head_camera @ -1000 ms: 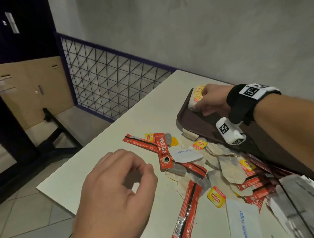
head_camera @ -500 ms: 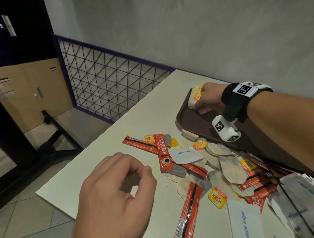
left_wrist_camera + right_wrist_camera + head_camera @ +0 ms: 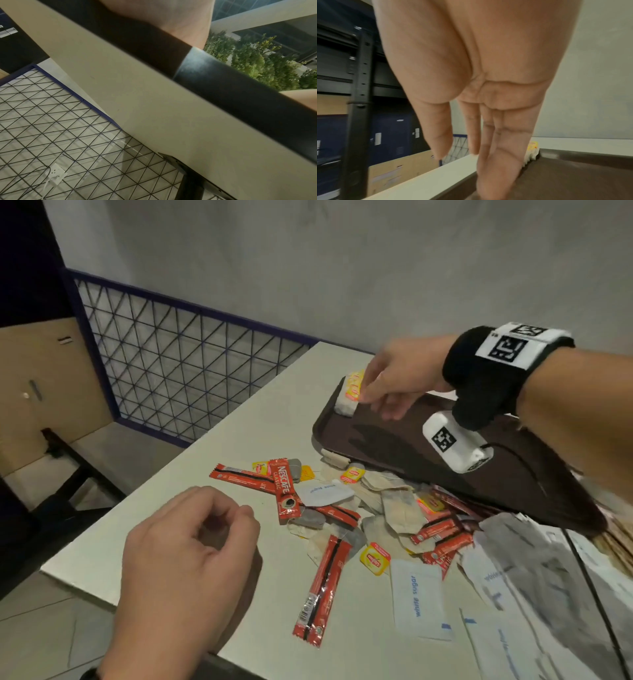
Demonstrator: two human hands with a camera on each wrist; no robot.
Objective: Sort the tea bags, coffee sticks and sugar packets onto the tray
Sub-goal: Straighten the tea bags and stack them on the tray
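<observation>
Only head view shows pile (image 3: pixel 373 508), right hand (image 3: pixel 397 381) straight-fingered

Tea bags (image 3: pixel 350 394) sitting stacked in brown tray's (image 3: pixel 411 453) upper-left corner; coffee sticks (image 3: pixel 322 587), sugar packets (image 3: pixel 416 597) lying scattered mid-frame.

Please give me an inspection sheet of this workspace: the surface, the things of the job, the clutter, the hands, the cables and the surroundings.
Surface: pale table, bare at its far left part.
Job's things: brown tray holds only a stack of tea bags in its far corner; coffee sticks, loose tea bags and white sugar packets lie mixed beside it.
Clutter: nothing seen beyond the unsorted pile.
Hands: right hand, fingers straight, at the stack; left hand loosely curled, holding nothing.
Cables: black cable from the wrist camera runs over the packets.
Surroundings: wire mesh fence, grey wall.
</observation>
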